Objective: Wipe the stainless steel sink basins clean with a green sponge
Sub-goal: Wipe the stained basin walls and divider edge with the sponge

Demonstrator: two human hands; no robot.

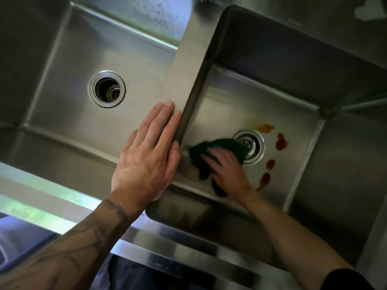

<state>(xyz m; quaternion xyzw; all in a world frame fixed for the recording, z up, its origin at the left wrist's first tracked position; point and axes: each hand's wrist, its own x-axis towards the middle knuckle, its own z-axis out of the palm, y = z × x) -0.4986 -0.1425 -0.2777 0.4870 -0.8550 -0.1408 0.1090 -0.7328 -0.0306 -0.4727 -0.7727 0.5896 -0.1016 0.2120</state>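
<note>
Just beside divider wall (184,65), sponge (201,149) under right hand (228,170).

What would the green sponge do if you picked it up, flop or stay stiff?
Probably flop: the sponge looks thin and bends unevenly under the right hand. It is likely light too, since that one hand alone pushes it.

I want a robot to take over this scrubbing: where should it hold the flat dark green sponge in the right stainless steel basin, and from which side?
From straight above. The flat dark green sponge lies on the floor of the right stainless steel basin, the right hand pressing its near half. Its far edge beside the round metal drain is free, probably easiest to pinch.
</note>
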